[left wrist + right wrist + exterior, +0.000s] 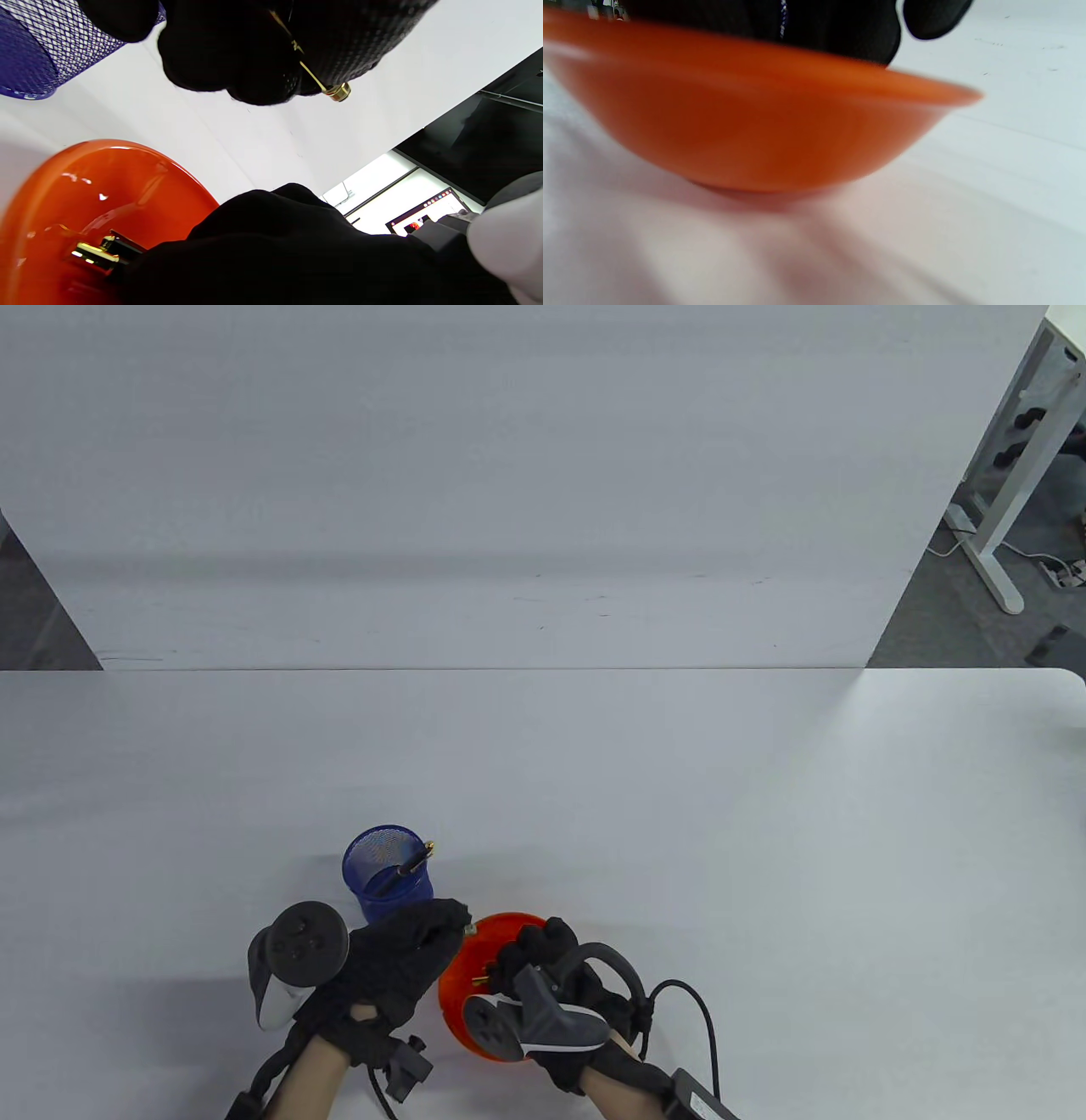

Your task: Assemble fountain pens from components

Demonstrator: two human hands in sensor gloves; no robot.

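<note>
An orange bowl (475,1010) sits near the table's front edge and holds pen parts. My left hand (454,920) hovers over the bowl's left rim and grips a black pen cap with a gold clip and gold end (338,91). My right hand (519,960) reaches into the bowl from the right, its fingers (297,245) closed on a black-and-gold pen part (98,252). A blue mesh pen cup (386,886) stands just behind the left hand with one finished pen (414,862) leaning in it. The right wrist view shows only the bowl's outer wall (746,127) and the fingers (818,25) above it.
White table (679,831) stretches wide behind and to the right of the bowl. A white panel (509,475) stands behind the table. A cable (704,1027) trails from the right wrist. The mesh cup (34,55) is close to the left hand's fingers.
</note>
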